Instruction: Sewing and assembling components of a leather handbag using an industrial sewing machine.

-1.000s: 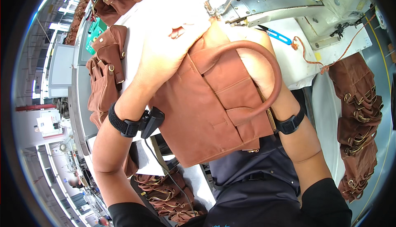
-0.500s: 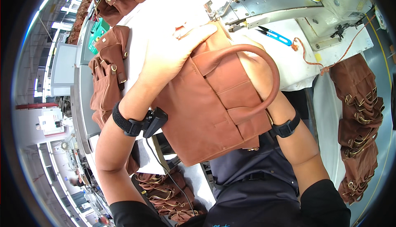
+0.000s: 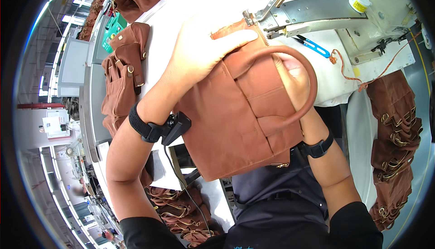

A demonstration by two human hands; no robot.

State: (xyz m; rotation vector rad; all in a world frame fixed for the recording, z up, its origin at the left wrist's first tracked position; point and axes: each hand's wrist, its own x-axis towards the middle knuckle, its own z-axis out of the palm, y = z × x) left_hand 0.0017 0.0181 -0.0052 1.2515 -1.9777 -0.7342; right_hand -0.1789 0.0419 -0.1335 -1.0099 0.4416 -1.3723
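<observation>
A brown leather handbag (image 3: 222,122) lies tilted under my hands, its upper end at the presser foot (image 3: 248,18) of a sewing machine (image 3: 312,13). My left hand (image 3: 199,45) grips the bag's upper left part, thumb lying on top and pointing toward the foot. A zipper edge shows beside the machine's arm. My right hand (image 3: 294,79) is at the bag's right edge, behind the curved handle (image 3: 312,81). Its fingers are curled in against that edge, partly hidden by the bag.
Blue thread snips (image 3: 312,46) and an orange cord (image 3: 342,70) lie on the white table right of the bag. Brown bags are stacked at left (image 3: 120,86), hang at right (image 3: 394,131), and sit below. A white bottle (image 3: 358,1) stands on the machine.
The whole view has shifted, so bag, hands and machine appear slightly further right. My right hand's fingers are now more curled. The bag's upper end stays by the presser foot.
</observation>
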